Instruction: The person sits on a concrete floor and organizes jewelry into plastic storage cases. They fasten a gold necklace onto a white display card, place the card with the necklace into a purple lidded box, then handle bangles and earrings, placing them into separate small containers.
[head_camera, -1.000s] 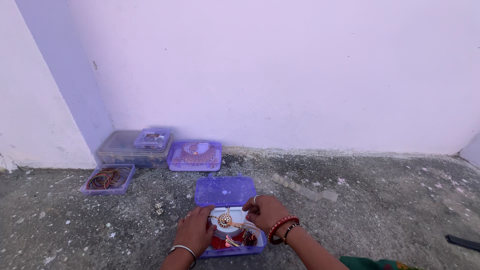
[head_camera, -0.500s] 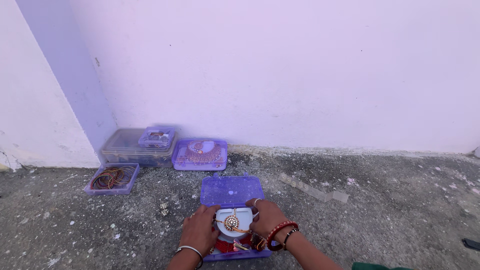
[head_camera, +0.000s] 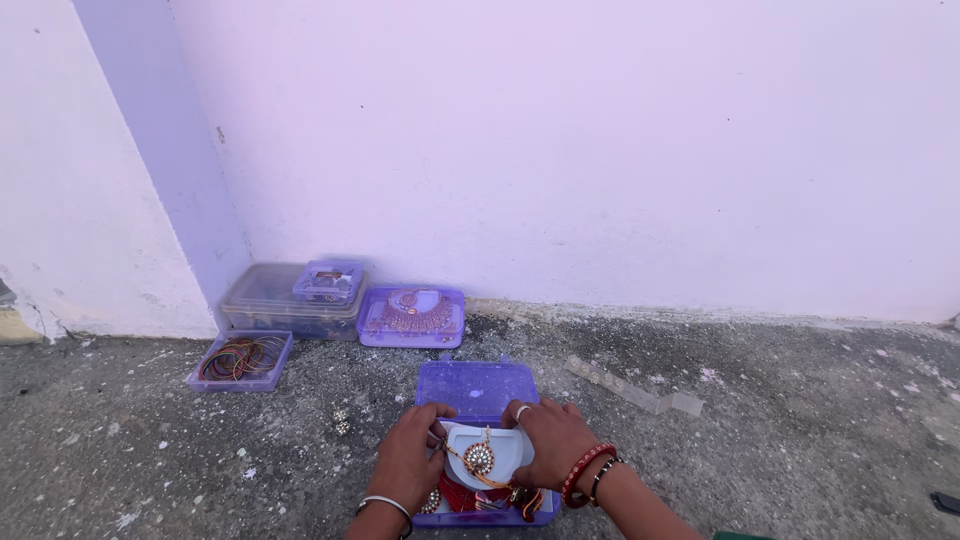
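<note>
Fingertips (head_camera: 438, 412) of left hand (head_camera: 408, 462) curled over left edge of white necklace card (head_camera: 487, 452), thumb side hidden; grip pinching the card's rim. Fingers of right hand (head_camera: 552, 440) bent and pressed together over the card's right edge, ring (head_camera: 521, 410) on one finger. Card held between both hands, low centre of frame, bearing round gold pendant (head_camera: 479, 458) on a chain. Beneath the card, open purple plastic box (head_camera: 478, 392) on the ground, lid raised toward the wall, red jewellery (head_camera: 460, 494) showing in its base. Silver bangle (head_camera: 386, 503) at left wrist; red and dark bangles (head_camera: 590, 470) at right wrist. Small metal beads (head_camera: 341, 420) on the concrete floor (head_camera: 780, 420), left of the box. Farther up, left of centre: closed purple box with a necklace (head_camera: 412, 316), touching a larger clear container (head_camera: 262, 300) topped by a small purple box (head_camera: 328, 281). Lower left of that group, open tray of coloured bangles (head_camera: 241, 359). Clear plastic strip (head_camera: 632, 388) right of centre. Pale wall (head_camera: 600, 150) across upper frame.
</note>
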